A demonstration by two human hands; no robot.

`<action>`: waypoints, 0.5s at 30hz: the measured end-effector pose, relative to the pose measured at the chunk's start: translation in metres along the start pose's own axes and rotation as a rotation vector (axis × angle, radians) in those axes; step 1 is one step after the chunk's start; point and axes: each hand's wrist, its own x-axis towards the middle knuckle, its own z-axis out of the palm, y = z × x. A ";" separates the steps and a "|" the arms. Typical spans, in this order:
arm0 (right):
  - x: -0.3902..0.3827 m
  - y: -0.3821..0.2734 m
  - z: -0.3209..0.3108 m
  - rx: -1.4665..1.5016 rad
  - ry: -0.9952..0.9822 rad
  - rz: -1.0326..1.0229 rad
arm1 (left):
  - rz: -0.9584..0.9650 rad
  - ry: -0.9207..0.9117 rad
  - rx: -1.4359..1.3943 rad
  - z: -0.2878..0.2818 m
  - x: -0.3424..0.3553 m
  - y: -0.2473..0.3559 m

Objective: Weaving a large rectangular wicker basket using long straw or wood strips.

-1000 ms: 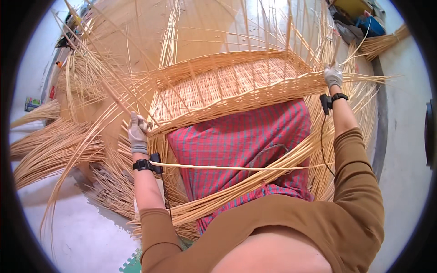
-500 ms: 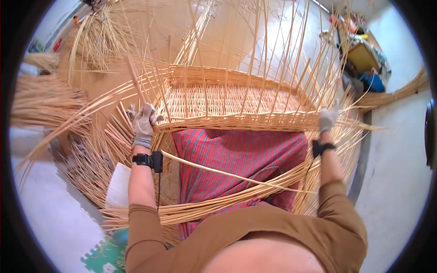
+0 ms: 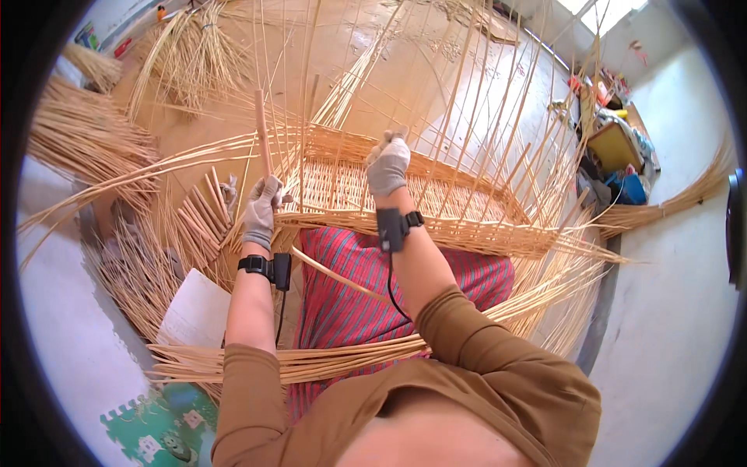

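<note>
A half-woven wicker basket [image 3: 467, 235], long and shallow with upright stakes, rests above a red-and-blue striped cloth [image 3: 342, 272]. At its near left corner my left hand [image 3: 263, 204], in a pale glove, is closed around the base of a thick corner stick [image 3: 263, 132]. A short end of something pokes out beside its fingers. My right hand [image 3: 387, 165], also gloved, is raised over the basket's left half among the stakes. Its fingers are curled in; what they hold, if anything, is hidden.
Long rods [image 3: 342, 359] lie across my lap. Bundles of wicker [image 3: 89, 144] stand at the left, another bundle [image 3: 194, 54] lies on the floor at far left. Thick short sticks [image 3: 204, 218] sit beside the basket. Cluttered items [image 3: 618, 152] stand by the right wall.
My right hand has left the basket's right corner and come left above the weave. The basket has tilted, its right end now nearer me. The left hand keeps its corner.
</note>
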 end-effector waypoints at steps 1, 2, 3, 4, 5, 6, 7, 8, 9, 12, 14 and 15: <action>0.001 -0.012 0.000 -0.653 0.310 -0.424 | 0.017 -0.050 -0.021 0.000 0.000 -0.002; 0.003 -0.022 0.000 -1.279 0.644 -0.867 | 0.013 -0.006 -0.006 0.000 0.001 -0.004; 0.006 -0.030 0.002 -1.299 0.612 -0.864 | 0.010 -0.016 -0.008 -0.001 0.003 -0.005; 0.007 -0.036 0.004 -1.300 0.596 -0.703 | -0.005 -0.034 -0.013 -0.002 0.005 -0.007; 0.009 -0.039 0.006 -1.268 0.661 -0.541 | -0.015 -0.045 -0.022 -0.003 0.006 -0.009; 0.007 -0.039 0.009 -1.218 0.523 -0.365 | 0.000 -0.032 0.021 -0.005 0.007 -0.009; 0.008 -0.034 0.009 -1.235 0.443 -0.305 | 0.008 -0.029 0.017 -0.007 0.009 -0.009; 0.003 -0.027 0.010 -1.442 0.450 -0.554 | 0.001 -0.035 0.035 -0.008 0.010 -0.009; 0.001 -0.016 0.007 -1.648 0.413 -0.792 | -0.034 -0.056 0.037 -0.008 0.010 -0.008; -0.024 0.026 -0.009 -2.134 0.314 -1.104 | -0.018 -0.046 0.059 -0.003 0.008 -0.004; -0.035 0.051 -0.021 -2.404 0.162 -1.290 | -0.003 -0.020 0.159 0.004 0.005 -0.003; -0.039 0.059 -0.025 -2.535 0.073 -1.391 | -0.015 -0.028 0.184 0.009 0.004 -0.003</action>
